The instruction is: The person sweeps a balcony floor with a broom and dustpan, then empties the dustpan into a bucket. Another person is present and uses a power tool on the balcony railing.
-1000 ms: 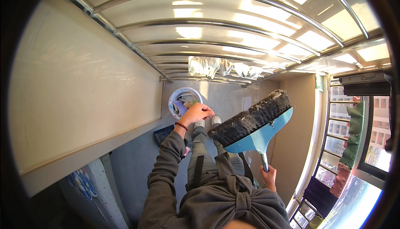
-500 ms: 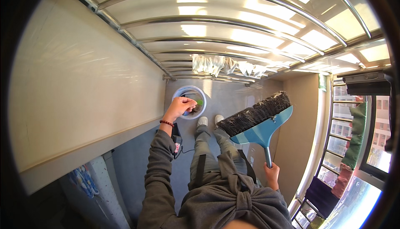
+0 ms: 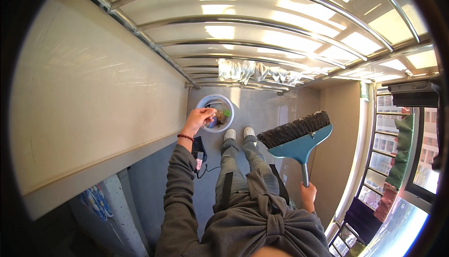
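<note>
- While the right hand (image 3: 307, 196) grips its handle (image 3: 305, 175), a blue broom (image 3: 300, 146) is held out at the person's right, dark bristles (image 3: 294, 128) facing away from the body.
- Thumb and fingertips pinched together, the left hand (image 3: 200, 118) hovers above a pale bin (image 3: 231, 110); whether anything sits between them cannot be told.
- Litter (image 3: 222, 117) lies in the bin, which stands on the floor (image 3: 256, 110) near white shoes (image 3: 229, 134).
</note>
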Motion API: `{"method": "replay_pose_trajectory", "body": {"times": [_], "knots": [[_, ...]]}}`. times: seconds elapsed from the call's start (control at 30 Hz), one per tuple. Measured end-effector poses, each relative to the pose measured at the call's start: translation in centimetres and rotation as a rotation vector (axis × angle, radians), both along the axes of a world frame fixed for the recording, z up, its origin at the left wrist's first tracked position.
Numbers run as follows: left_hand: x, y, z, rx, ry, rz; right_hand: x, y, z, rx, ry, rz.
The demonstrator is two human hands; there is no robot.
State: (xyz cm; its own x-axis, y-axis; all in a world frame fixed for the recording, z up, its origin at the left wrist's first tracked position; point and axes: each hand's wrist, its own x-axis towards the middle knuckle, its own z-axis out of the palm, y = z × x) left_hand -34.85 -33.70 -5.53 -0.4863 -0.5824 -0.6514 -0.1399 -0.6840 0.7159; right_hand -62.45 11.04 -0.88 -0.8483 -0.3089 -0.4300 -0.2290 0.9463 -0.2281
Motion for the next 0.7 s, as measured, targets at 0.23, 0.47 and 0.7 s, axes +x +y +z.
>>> {"method": "replay_pose_trajectory", "body": {"times": [0.23,0.47,0.7], "knots": [[3.3,-1.5,-0.8,-0.015,-0.046,0.13,-1.9,2.2,-1.7,0.301,0.004,-0.06],[5.6,-1.6,-4.2,-0.137,-0.3,0.201,-2.9,5.1,-1.8,0.401,-0.013,-0.133],[4.2,-0.4,-12.2,0.079,-0.278,0.262,-2.0,7.3,-3.4,0.259,-0.057,-0.233]]}}
